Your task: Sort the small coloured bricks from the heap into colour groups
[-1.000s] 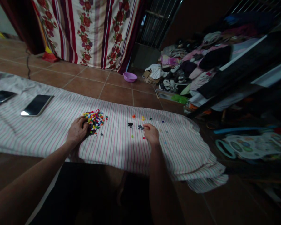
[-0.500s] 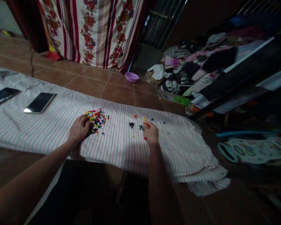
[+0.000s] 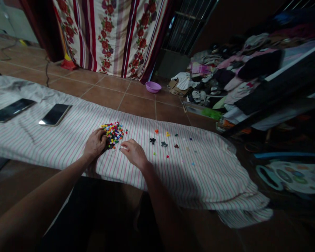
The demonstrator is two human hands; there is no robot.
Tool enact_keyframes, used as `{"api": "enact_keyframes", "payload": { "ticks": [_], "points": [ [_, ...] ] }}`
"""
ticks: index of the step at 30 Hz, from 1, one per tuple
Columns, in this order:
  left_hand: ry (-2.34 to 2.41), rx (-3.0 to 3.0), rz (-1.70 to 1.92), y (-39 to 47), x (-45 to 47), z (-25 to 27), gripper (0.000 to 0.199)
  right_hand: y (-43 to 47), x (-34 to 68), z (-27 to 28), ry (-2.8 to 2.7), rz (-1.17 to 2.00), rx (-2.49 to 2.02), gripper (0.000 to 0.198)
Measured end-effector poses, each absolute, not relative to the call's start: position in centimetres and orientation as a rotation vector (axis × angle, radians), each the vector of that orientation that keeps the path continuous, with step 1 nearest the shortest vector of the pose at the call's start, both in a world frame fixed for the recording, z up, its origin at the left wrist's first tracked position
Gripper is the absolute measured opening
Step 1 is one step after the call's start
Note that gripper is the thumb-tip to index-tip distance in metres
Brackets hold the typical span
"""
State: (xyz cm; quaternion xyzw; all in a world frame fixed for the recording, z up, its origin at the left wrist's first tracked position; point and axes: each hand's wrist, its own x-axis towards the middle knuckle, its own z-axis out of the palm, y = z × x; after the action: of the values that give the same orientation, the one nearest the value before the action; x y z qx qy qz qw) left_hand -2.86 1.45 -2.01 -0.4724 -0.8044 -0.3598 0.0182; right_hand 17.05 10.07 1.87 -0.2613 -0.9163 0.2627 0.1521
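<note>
A heap of small multicoloured cubes (image 3: 115, 131) lies on a striped cloth. At its left edge rests my left hand (image 3: 96, 142), open, its bent fingers touching the cubes and their tips partly hidden. Beside the heap's lower right edge is my right hand (image 3: 133, 152), thumb and forefinger pinched on a small dark grey cube (image 3: 120, 149). To the right, little groups sorted by colour are spread out: black cubes (image 3: 152, 141), grey cubes (image 3: 164, 144), brown cubes (image 3: 176, 146), orange cubes (image 3: 156, 131) and yellow cubes (image 3: 167, 134). Several single cubes lie around them.
Two phones, one nearer (image 3: 55, 114) and one farther left (image 3: 12, 109), lie on the striped cloth (image 3: 78, 140). Beyond it, a purple basin (image 3: 153, 87) stands on the tiled floor before a floral curtain (image 3: 120, 38). Clothes (image 3: 225, 73) are piled at the right.
My right hand has moved left from the grey group to the heap's edge and meets a grey cube there. My left hand stays at the heap. The view has shifted slightly.
</note>
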Motion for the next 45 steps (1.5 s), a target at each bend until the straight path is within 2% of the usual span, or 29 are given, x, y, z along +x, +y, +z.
{"api": "enact_keyframes", "payload": {
  "ticks": [8, 15, 22, 32, 45],
  "points": [
    [-2.512, -1.462, -1.119, 1.3, -2.7, -1.7, 0.036, 9.7, 16.7, 1.5, -2.721, 0.664, -0.765, 0.015],
    [-2.507, -1.468, -1.094, 1.3, -2.8, -1.9, 0.037, 10.7, 17.6, 1.0, -2.560, 0.857, -0.685, 0.017],
    [-2.530, -1.479, -1.071, 1.3, -3.0, -1.9, 0.042, 12.9, 19.5, 2.1, -2.254, 0.990, -0.822, 0.016],
    [-2.537, -1.482, -1.076, 1.1, -2.9, -1.7, 0.044, 18.6, 27.7, 2.5, -1.885, 0.636, -1.302, 0.017],
    [-2.536, -1.482, -1.083, 1.2, -2.9, -1.6, 0.041, 18.8, 29.4, 2.4, -2.144, 0.448, -1.687, 0.019]
  ]
}}
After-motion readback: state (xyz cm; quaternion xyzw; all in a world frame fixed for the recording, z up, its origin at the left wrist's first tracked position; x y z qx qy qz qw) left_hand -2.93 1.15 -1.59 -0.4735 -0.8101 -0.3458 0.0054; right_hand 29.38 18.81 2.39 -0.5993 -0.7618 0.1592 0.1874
